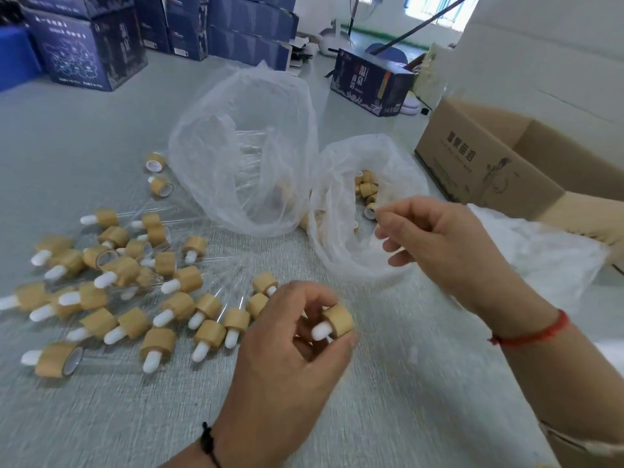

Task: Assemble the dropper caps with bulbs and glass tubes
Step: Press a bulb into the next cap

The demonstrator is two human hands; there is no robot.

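1. Left hand (pixel 287 336): fingers curled round a wooden cap (pixel 338 319) with white bulb (pixel 320 331), above the counter (pixel 388 383).
2. Right hand (pixel 439 244): fingers loosely bent, holding nothing, over the bag of caps (pixel 341 251).
3. Finished droppers (pixel 135 285): heaped at left.

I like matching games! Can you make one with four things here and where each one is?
Things:
1. dropper cap
2. pile of finished droppers
3. loose caps
4. brown cardboard box

Places:
A. inside the right plastic bag
B. far right of the table
C. spread on the table at left
D. held in the left hand

Pairs: 1-D, 2-C, 3-A, 4-B
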